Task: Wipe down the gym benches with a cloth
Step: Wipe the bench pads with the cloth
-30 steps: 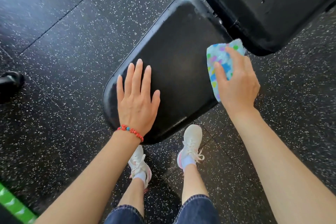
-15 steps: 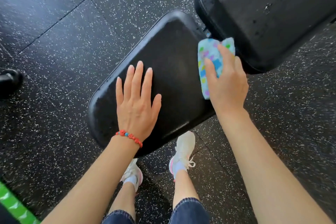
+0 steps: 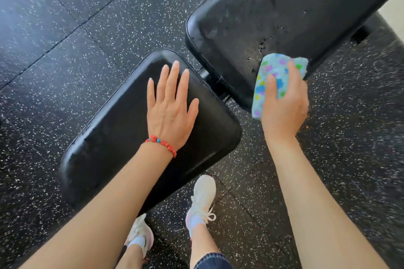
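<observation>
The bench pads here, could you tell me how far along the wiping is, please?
Done, apparently: the seat pad looks smooth and free of spots, with the left hand resting flat on it. In hand: the right hand presses the cloth on the near corner of the back pad. Left: specks and smudges show across that pad beyond the cloth.
</observation>
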The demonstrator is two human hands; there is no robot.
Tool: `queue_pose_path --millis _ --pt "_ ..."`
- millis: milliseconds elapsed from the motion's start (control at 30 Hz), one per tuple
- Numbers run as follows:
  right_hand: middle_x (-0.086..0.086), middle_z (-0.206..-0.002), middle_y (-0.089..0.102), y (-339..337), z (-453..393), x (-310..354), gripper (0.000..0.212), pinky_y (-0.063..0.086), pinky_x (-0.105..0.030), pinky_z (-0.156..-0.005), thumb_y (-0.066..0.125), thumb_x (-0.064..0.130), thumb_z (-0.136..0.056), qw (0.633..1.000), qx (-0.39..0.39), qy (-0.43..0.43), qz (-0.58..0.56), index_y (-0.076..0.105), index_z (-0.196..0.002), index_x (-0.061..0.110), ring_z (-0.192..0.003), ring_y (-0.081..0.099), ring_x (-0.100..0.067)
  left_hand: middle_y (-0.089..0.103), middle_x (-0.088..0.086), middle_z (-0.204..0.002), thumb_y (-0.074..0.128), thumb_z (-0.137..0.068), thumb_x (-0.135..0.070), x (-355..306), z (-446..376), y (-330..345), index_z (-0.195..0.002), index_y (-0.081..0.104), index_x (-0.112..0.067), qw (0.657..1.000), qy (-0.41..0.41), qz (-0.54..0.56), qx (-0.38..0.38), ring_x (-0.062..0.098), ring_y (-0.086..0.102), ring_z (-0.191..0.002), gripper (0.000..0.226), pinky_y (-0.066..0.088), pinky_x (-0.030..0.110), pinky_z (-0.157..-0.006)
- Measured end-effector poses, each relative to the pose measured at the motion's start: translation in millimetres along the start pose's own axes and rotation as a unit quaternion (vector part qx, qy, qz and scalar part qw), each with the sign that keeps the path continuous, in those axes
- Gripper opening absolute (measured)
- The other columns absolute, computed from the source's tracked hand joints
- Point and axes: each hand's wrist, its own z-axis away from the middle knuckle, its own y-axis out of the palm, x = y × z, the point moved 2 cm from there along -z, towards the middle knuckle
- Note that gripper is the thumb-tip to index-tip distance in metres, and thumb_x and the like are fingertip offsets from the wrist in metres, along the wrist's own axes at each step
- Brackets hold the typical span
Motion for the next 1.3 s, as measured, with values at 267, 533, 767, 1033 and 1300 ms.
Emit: queue_pose_path --millis 267,533,767,1033,1300 --pt "-0.008 -0.125 0.05 23 -52 27 0.045 0.037 -0.036 -0.082 0.044 0.036 -0.094 0.996 0.037 -0.011 0.082 0.039 -0.137 0.023 -0.111 0.049 -0.026 0.036 0.014 -0.148 0.038 -0.091 -0.035 2 1 9 -0.138 0.043 -0.005 1.0 -0.005 -0.02 -0.013 0.032 0.029 -0.137 0.055 0.014 0.049 -0.113" --pt "-0.01 -0.12 0.052 23 -38 23 0.047 0.04 -0.037 -0.077 0.047 0.038 -0.093 0.996 0.042 -0.014 0.081 0.04 -0.137 0.024 -0.108 0.051 -0.029 0.039 0.016 -0.145 0.042 -0.091 -0.031 2 0 7 -0.136 0.046 -0.004 1.0 -0.003 -0.01 -0.023 0.033 0.032 -0.136 0.053 0.019 0.051 -0.112" --pt "-0.01 -0.119 0.054 33 -41 33 0.045 0.039 -0.038 -0.077 0.051 0.037 -0.091 0.994 0.02 -0.019 0.11 0.044 -0.133 0.023 -0.106 0.052 -0.029 0.04 0.017 -0.144 0.044 -0.09 -0.031 5 0 7 -0.135 0.047 -0.002 0.999 0.001 -0.01 -0.033 0.031 0.031 -0.136 0.053 0.021 0.052 -0.112" --pt "-0.008 -0.123 0.052 61 -91 74 0.046 0.039 -0.036 -0.082 0.046 0.04 -0.092 0.992 0.032 -0.042 0.113 0.041 -0.135 0.027 -0.111 0.05 -0.026 0.042 0.017 -0.143 0.044 -0.09 -0.031 5 0 5 -0.133 0.05 -0.003 1.0 0.003 -0.007 -0.025 0.031 0.032 -0.135 0.052 0.022 0.052 -0.111" --pt "-0.015 -0.091 0.062 66 -63 75 0.041 0.046 -0.032 -0.053 0.053 0.037 -0.085 0.964 0.059 -0.237 0.106 0.06 -0.117 0.013 -0.077 0.061 -0.032 0.042 0.017 -0.143 0.044 -0.089 -0.03 5 -1 6 -0.133 0.049 -0.003 1.0 0.003 -0.015 -0.02 0.031 0.031 -0.135 0.052 0.021 0.051 -0.111"
